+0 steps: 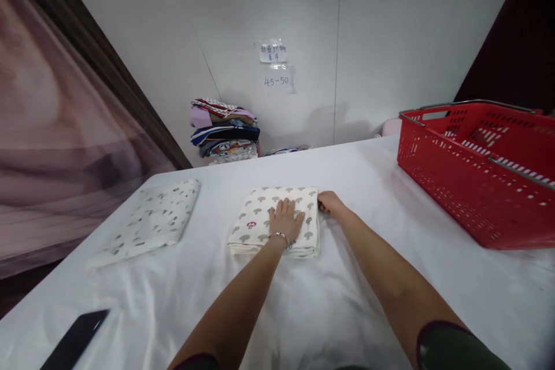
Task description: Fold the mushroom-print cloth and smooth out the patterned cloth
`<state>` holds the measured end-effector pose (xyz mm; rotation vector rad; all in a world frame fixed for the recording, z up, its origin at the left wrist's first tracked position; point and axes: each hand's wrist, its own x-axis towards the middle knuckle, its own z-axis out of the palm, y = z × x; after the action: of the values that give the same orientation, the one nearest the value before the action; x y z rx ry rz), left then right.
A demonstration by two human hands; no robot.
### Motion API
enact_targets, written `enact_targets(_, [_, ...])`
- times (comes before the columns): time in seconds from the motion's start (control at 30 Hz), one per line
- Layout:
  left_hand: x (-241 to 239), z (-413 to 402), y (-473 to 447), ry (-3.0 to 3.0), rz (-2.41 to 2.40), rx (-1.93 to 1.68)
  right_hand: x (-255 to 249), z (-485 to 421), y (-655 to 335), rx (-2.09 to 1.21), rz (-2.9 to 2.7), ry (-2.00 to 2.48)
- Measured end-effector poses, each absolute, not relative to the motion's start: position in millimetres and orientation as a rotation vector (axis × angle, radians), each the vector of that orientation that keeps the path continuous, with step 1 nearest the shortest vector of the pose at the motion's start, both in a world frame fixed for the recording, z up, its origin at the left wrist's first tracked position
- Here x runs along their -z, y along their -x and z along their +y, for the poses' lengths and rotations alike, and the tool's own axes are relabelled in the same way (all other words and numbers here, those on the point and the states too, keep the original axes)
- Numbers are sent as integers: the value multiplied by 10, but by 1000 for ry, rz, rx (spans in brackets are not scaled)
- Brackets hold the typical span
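A white cloth with a mushroom print (254,221) lies folded into a thick, layered square on the white-covered table. My left hand (284,221), with a bracelet at the wrist, rests flat on top of it, fingers spread. At the cloth's upper right edge, my right hand (332,203) has its fingers curled in and closed on the border. Its fingertips are partly hidden. Off to the left lies another folded white cloth (162,214) with grey and green spots, touched by neither hand.
A red perforated basket (451,196) with metal handles stands on the right of the table (208,312). A dark flat object (76,338) lies at the near left. Beyond the far edge is a stack of folded fabrics (225,130). A pinkish curtain (65,127) hangs at left.
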<state>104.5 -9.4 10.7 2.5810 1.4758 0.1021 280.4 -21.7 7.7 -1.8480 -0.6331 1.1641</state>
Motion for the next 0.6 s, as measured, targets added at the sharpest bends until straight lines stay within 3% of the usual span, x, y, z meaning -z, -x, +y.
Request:
enact_targets(0.33, [-414,333,-1072,-2661,1488,-196,-77,-56,-2926,-1228,-625,1800])
enact_targets(0.6, [-120,457,-1016,-2670,1443,-92,13,0,-2954,-997,-667,1888])
